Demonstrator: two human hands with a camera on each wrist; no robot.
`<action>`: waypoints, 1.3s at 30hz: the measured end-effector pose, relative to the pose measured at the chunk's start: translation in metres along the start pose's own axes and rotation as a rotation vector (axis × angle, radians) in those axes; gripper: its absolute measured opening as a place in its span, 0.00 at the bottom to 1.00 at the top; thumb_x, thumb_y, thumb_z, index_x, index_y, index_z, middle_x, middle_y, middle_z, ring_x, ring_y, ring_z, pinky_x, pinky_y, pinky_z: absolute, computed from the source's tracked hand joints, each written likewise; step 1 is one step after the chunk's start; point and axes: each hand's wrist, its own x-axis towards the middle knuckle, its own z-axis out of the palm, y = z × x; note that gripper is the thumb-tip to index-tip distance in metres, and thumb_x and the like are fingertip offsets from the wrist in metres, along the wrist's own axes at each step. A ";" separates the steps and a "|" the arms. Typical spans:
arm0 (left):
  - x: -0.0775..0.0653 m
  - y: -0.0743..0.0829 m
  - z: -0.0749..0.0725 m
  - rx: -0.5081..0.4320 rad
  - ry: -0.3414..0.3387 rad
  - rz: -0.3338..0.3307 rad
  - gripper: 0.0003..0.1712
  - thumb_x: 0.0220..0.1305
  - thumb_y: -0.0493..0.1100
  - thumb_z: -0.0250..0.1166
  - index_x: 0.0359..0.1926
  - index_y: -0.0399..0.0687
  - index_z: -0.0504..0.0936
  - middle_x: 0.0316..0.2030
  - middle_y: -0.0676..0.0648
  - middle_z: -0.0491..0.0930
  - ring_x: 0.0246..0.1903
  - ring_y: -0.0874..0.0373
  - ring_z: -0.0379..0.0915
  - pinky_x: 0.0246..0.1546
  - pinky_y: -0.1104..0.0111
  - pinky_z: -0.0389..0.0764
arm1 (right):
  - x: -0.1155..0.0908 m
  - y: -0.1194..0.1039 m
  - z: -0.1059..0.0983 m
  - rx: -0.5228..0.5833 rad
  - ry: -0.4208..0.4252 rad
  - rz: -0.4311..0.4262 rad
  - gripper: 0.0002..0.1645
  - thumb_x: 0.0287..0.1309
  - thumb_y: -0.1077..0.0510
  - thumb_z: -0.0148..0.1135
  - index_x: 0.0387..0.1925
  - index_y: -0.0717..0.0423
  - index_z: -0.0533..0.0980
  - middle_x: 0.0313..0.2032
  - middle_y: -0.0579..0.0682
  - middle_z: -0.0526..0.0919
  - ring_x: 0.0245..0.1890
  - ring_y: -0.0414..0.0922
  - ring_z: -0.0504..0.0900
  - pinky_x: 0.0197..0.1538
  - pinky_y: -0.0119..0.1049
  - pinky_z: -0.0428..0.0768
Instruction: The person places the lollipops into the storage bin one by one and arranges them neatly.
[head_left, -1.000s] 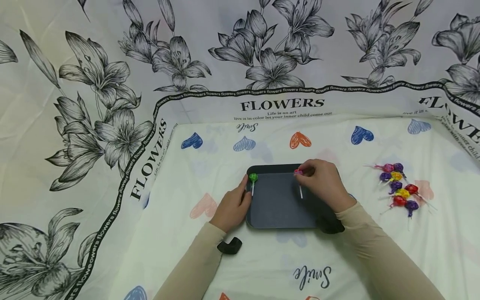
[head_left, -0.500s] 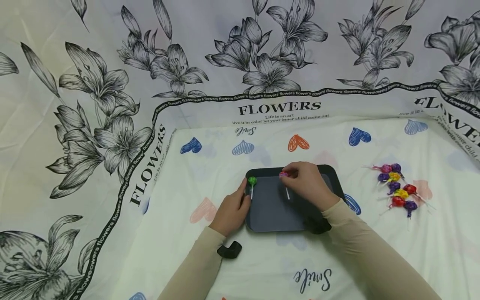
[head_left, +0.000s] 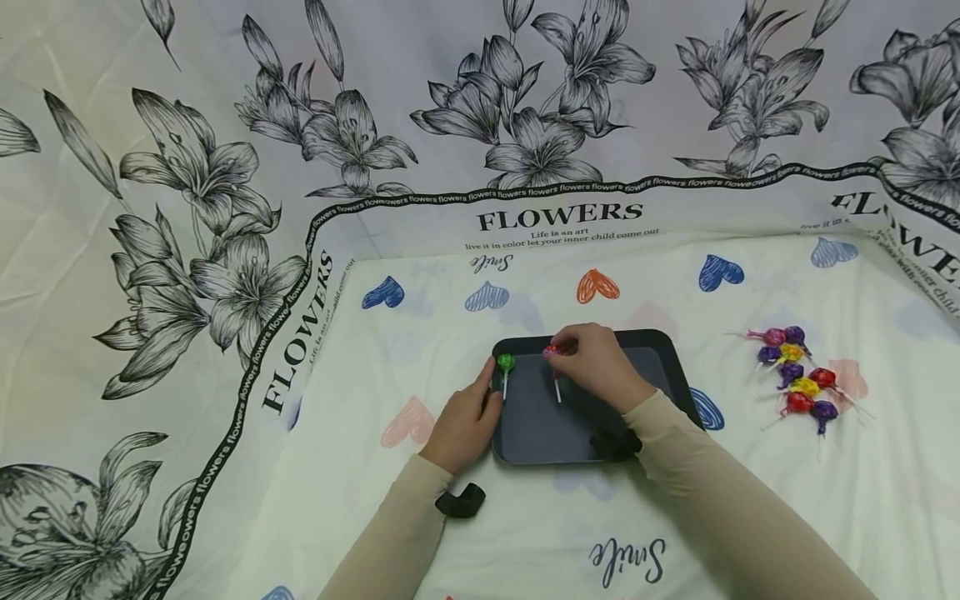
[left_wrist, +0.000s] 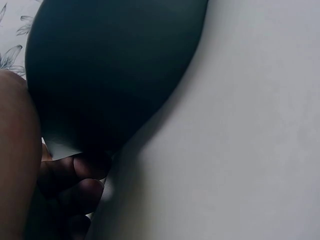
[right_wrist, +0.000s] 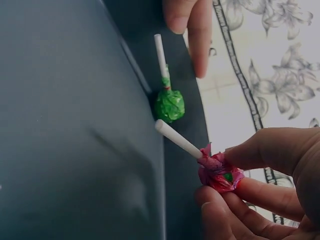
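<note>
Over the far side of the tray (head_left: 648,340), left of its middle, your right hand (head_left: 600,360) pinches the pink lollipop (right_wrist: 218,172) between thumb and fingertips, the gap reduced to the width of the candy. Its white stick points toward the tray's near side; contact with the tray floor cannot be confirmed. At the tray's left edge, your left hand (head_left: 461,423) grips the rim, thumb on top, other fingers curled at the outside. Inside the tray's far left corner lies the green lollipop (right_wrist: 170,106), just beside your left fingertips. Right of the tray, well apart from it, a cluster of lollipops (head_left: 806,387), red, yellow, purple and pink, rests on the heart-printed tablecloth (head_left: 525,542).
</note>
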 end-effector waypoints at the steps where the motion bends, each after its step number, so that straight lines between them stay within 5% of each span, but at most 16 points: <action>1: 0.000 0.000 0.000 0.002 0.001 0.000 0.35 0.82 0.47 0.51 0.84 0.45 0.54 0.22 0.54 0.67 0.21 0.63 0.63 0.33 0.66 0.71 | 0.001 0.000 0.001 -0.002 0.000 -0.002 0.10 0.64 0.58 0.71 0.43 0.60 0.88 0.34 0.50 0.90 0.31 0.42 0.88 0.39 0.42 0.84; 11: 0.000 0.000 0.000 -0.004 0.002 -0.004 0.35 0.82 0.47 0.51 0.84 0.46 0.54 0.23 0.54 0.66 0.26 0.60 0.68 0.40 0.63 0.73 | 0.012 -0.003 0.014 -0.027 -0.029 -0.031 0.07 0.64 0.58 0.71 0.39 0.58 0.89 0.29 0.46 0.89 0.28 0.39 0.86 0.35 0.39 0.81; 20: 0.001 -0.001 0.001 -0.019 0.008 0.011 0.36 0.82 0.46 0.51 0.84 0.45 0.54 0.29 0.41 0.78 0.37 0.55 0.76 0.48 0.59 0.76 | 0.016 -0.006 0.027 -0.164 -0.011 0.005 0.10 0.64 0.54 0.73 0.40 0.57 0.89 0.34 0.49 0.90 0.33 0.43 0.85 0.37 0.41 0.82; 24: 0.000 -0.001 0.000 -0.010 0.008 0.012 0.36 0.82 0.46 0.51 0.84 0.44 0.54 0.44 0.35 0.85 0.42 0.56 0.79 0.52 0.57 0.79 | 0.018 -0.006 0.033 -0.205 -0.013 0.024 0.11 0.65 0.52 0.73 0.41 0.55 0.90 0.35 0.49 0.90 0.34 0.43 0.86 0.38 0.42 0.83; 28: 0.001 0.000 -0.001 -0.004 0.009 0.008 0.36 0.82 0.46 0.51 0.84 0.44 0.54 0.66 0.35 0.78 0.58 0.55 0.80 0.60 0.54 0.79 | 0.020 -0.006 0.035 -0.234 -0.012 0.017 0.12 0.65 0.51 0.73 0.42 0.55 0.90 0.36 0.49 0.90 0.34 0.44 0.86 0.39 0.43 0.83; 39: 0.002 0.001 0.000 -0.009 0.007 0.003 0.35 0.82 0.46 0.50 0.84 0.44 0.54 0.68 0.35 0.76 0.53 0.55 0.79 0.58 0.54 0.79 | 0.021 -0.006 0.038 -0.256 -0.009 0.016 0.14 0.67 0.50 0.72 0.44 0.55 0.89 0.39 0.51 0.91 0.39 0.47 0.87 0.44 0.47 0.84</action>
